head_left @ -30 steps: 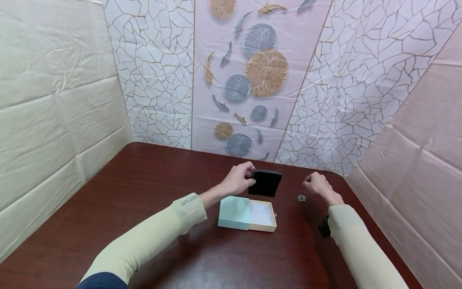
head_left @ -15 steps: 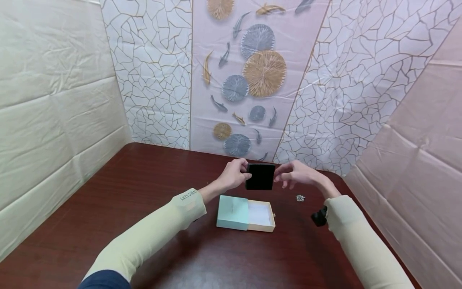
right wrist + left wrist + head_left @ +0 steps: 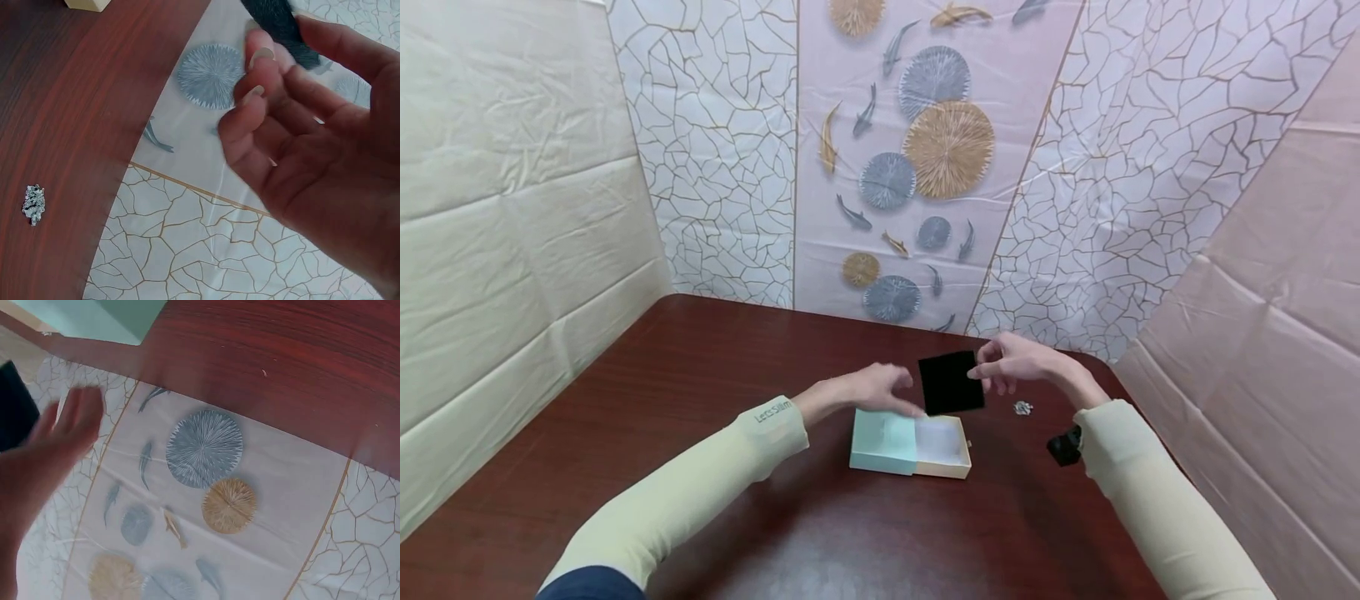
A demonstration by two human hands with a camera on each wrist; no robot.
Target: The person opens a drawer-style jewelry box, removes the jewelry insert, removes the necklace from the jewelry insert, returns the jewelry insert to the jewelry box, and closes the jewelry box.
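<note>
In the head view a flat black square pad (image 3: 948, 385) hangs above the table, pinched at its right edge between thumb and fingers of my right hand (image 3: 1017, 360). Seen from the right wrist, the pad (image 3: 281, 28) has a fuzzy surface. My left hand (image 3: 878, 389) is beside the pad's left edge, fingers and thumb spread, holding nothing. Below both hands lies a mint-green box sleeve (image 3: 882, 446) with a cream drawer (image 3: 942, 469) pulled partly out to the right; its inside is white. A small heap of silver chain (image 3: 1022, 407) lies right of the box.
The dark red-brown wooden table (image 3: 737, 367) ends at a patterned cloth wall (image 3: 722, 167) behind. Plain pale cloth stands along the left side and the right side (image 3: 1247, 333). A black wrist device (image 3: 1063, 447) hangs under the right forearm.
The right hand came in from the right and took the pad's right edge. The left hand let go of the pad and moved down and left. The pad has tilted.
</note>
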